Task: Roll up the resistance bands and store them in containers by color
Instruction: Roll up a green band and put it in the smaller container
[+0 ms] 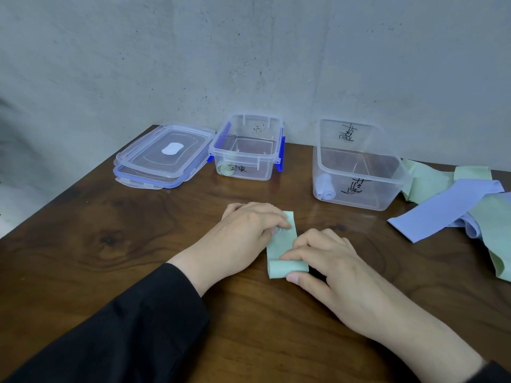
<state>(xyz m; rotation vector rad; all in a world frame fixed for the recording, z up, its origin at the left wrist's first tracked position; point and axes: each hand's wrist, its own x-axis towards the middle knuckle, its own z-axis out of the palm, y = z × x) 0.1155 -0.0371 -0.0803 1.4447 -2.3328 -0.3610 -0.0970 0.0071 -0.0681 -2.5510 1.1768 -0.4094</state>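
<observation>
Presently, the green band (282, 244) lies mid-bench (110, 244), near end rolled. My right hand (331, 269) pinches that roll; my left hand (249, 230) presses fingers on the flat part.

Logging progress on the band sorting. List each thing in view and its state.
green band: flat on table, near end partly rolled
left hand: pressing band flat
right hand: pinching the roll
left container: open, one green roll inside
right container: open, one blue roll inside
lids: off, stacked
loose bands: unrolled, heaped
</observation>
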